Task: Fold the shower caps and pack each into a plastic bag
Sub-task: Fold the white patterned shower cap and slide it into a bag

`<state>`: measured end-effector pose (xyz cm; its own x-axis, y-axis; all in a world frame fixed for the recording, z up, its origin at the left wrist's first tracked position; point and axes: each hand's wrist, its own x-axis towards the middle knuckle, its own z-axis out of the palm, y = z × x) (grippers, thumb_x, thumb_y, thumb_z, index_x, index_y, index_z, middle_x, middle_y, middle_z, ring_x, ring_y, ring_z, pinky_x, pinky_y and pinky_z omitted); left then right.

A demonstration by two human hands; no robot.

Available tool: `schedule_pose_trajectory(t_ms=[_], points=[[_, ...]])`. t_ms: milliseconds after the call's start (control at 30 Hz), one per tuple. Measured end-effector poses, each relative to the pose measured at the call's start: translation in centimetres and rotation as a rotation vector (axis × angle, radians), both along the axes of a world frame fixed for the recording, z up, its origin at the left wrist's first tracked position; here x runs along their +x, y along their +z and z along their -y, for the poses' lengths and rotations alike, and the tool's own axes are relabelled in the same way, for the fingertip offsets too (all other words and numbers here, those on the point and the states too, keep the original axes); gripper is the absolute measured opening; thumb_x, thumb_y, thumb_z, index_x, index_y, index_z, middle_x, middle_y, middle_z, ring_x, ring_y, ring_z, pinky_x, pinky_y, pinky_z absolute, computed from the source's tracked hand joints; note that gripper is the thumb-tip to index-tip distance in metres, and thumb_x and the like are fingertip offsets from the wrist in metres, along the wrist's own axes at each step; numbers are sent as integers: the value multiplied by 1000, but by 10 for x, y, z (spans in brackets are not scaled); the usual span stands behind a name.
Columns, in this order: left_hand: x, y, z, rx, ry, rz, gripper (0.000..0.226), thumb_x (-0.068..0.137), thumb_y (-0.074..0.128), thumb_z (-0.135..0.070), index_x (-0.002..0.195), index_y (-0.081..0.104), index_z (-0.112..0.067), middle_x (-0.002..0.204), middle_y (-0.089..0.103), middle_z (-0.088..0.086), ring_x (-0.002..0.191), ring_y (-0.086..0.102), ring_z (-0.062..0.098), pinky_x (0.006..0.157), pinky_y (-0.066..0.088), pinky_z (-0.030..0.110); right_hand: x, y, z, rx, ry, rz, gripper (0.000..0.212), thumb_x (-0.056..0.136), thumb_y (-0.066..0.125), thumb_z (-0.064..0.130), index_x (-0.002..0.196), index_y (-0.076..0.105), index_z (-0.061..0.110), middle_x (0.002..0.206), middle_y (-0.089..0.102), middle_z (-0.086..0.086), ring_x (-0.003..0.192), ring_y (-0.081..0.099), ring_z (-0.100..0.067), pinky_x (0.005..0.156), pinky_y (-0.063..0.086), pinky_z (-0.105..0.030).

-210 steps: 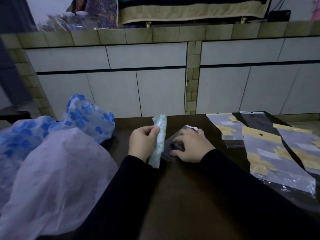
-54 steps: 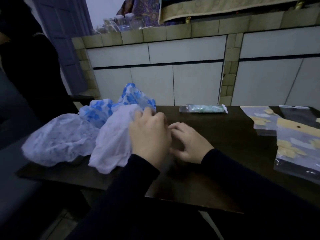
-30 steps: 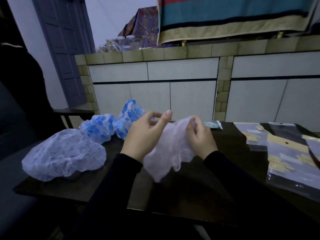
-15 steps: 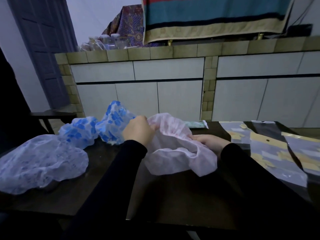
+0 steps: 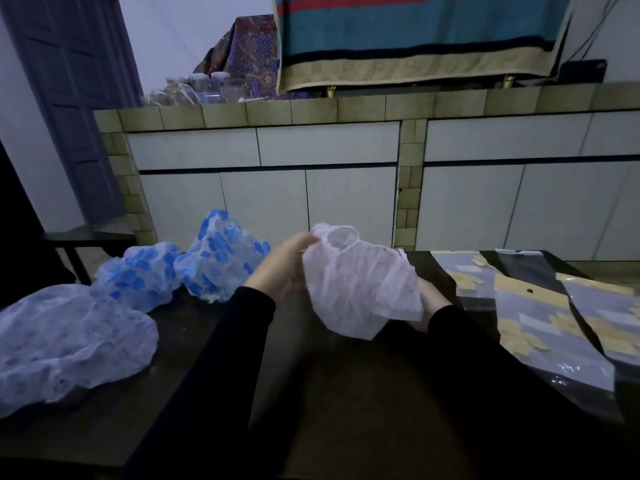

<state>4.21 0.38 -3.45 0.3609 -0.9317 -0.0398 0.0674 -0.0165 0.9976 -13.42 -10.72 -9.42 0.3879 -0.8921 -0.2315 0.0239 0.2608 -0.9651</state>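
I hold the crumpled pale pink plastic shower cap (image 5: 363,282) above the middle of the dark table (image 5: 346,393), my left hand (image 5: 285,268) pinching its gathered top, my right hand (image 5: 429,301) apparently gripping underneath, mostly hidden. It hangs between both hands, slanting down toward the right.

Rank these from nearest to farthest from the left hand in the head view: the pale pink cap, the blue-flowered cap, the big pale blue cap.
1. Pale pink cap: in the left hand.
2. Blue-flowered cap: just left.
3. Big pale blue cap: far left, table edge.
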Motion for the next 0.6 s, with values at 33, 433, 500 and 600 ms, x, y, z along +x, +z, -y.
schedule_pose_trajectory(t_ms=[33, 433, 500, 600], points=[[-1, -10, 1, 23, -20, 33, 21, 89, 57, -24, 94, 69, -8, 87, 69, 8, 73, 65, 18, 62, 50, 27, 1, 1, -6, 30, 32, -8, 23, 102, 38, 14, 102, 59, 4, 78, 61, -8, 81, 57, -22, 74, 50, -35], [45, -40, 16, -280, 407, 330, 20, 81, 73, -9, 99, 66, -17, 95, 71, 0, 86, 66, 9, 72, 49, 16, -8, 0, 15, -458, 58, -407, 53, 87, 54, -1, 134, 51, 22, 127, 58, -3, 107, 55, -17, 83, 46, -29], [43, -34, 14, -328, 370, 392, 13, 80, 74, -10, 90, 69, -16, 84, 72, -4, 77, 65, 4, 65, 49, 12, -5, 10, 10, -563, 91, -287, 62, 84, 53, -2, 140, 44, 23, 132, 53, -4, 111, 52, -16, 81, 46, -23], [37, -26, 14, -383, 299, 471, 7, 80, 72, -5, 83, 72, -11, 76, 70, -4, 66, 61, -5, 64, 49, 8, 2, 41, 2, -838, -44, -88, 61, 78, 47, 22, 138, 42, 30, 130, 48, 2, 120, 43, -12, 91, 43, -23]])
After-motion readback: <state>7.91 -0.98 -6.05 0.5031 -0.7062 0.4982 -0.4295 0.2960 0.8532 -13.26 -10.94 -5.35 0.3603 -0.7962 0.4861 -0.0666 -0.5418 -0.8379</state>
